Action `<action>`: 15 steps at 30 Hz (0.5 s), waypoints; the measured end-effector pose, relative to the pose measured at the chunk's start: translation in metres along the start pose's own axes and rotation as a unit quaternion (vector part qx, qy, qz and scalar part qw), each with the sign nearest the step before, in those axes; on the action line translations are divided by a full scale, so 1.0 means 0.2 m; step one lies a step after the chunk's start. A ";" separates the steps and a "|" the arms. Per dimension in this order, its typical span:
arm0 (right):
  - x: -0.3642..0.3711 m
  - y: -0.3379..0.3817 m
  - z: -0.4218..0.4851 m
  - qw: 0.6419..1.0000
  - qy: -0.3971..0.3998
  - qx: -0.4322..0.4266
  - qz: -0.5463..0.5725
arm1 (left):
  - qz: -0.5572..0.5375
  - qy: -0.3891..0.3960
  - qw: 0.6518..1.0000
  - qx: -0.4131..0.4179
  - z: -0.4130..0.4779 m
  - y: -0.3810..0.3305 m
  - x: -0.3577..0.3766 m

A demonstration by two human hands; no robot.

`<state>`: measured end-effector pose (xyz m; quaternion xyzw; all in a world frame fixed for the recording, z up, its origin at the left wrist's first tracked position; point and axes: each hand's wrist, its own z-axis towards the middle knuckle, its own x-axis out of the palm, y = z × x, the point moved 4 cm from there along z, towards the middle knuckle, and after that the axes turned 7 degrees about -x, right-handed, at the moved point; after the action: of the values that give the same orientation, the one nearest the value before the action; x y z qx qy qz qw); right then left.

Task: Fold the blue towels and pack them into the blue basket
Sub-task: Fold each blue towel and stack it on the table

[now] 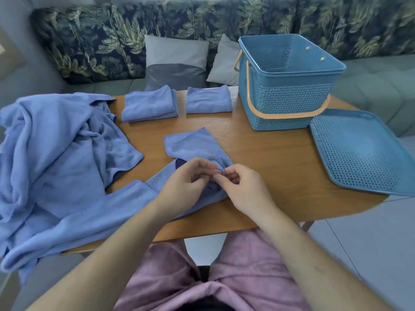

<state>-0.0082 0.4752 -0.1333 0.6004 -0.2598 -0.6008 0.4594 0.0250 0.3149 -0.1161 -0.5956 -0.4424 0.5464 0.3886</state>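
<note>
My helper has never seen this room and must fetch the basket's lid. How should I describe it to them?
On the wooden table, find the tall blue basket with orange handles. The lid lies flat just right of it, at the table's edge. It alone is a perforated blue panel; the towels are soft cloth.

A wooden table [258, 153] with rounded corners fills the middle of the frame. At the left, a heap of crumpled blue towels [56, 153] covers the tabletop and spills over its left and near edges. Two folded towels lie side by side at the far edge, upper centre: the left folded towel [149, 104] and the right folded towel [208, 101]. A loose towel [193, 144] lies rumpled at the centre. A blue basket [285, 104] with an orange handle [248, 86] stands at upper right. Its perforated lid [363, 151] lies flat just beside it, overhanging the right edge.
</note>
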 end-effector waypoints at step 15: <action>-0.15 -0.09 0.04 0.969 -0.180 0.080 0.151 | 0.405 -0.131 0.905 -0.024 0.14 0.02 -0.04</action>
<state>-0.0255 0.5073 -0.1330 0.4716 -0.4729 -0.5998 0.4407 -0.0032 0.3060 -0.1206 -0.6554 -0.2234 0.7191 0.0580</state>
